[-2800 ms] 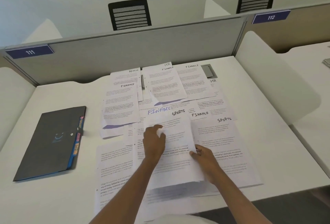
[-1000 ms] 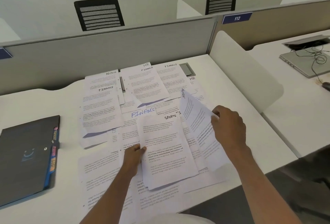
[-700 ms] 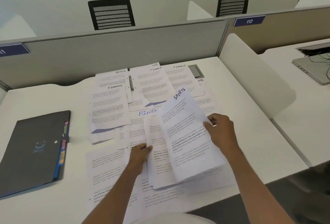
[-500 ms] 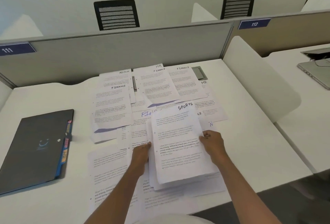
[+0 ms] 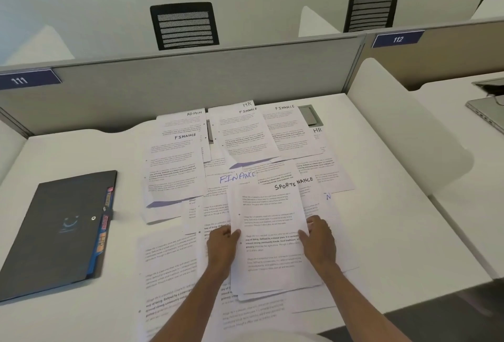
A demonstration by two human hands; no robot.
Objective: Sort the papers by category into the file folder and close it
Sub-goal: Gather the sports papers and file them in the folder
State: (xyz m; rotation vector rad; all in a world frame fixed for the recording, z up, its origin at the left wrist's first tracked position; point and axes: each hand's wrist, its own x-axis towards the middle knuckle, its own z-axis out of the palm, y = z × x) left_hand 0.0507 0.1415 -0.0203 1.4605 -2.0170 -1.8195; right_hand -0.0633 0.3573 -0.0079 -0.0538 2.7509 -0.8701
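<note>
I've got the file folder (image 5: 49,246) on the left of the table (image 5: 395,219): dark grey, lying flat & shut, snap button (image 5: 93,218) done up. Coloured index tabs (image 5: 105,221) poke out along its right edge; their text is too blurred to read, and I can't tell what's inside. The papers (image 5: 169,259) are spread over the middle of the table, overlapping. Near centre sits the SPORTS stack (image 5: 270,213), held at both sides. The left hand (image 5: 222,249) pinches its left edge w/ thumb on top. The right hand (image 5: 317,243) grips its right edge, fingers (image 5: 317,223) curled at the edge, thumb on the page. Handwritten headings I can read: ADMIN sheet (image 5: 185,123) at far left w/ a FINANCE sheet (image 5: 174,167) overlapping its near end, HR + FINANCE at far centre, FINANCE + HR to the far right, and a big blue FINANCE heading (image 5: 237,176) just beyond the stack. Partition signs read 111 (image 5: 20,79) (left) & 112 (image 5: 398,39) (right).
</note>
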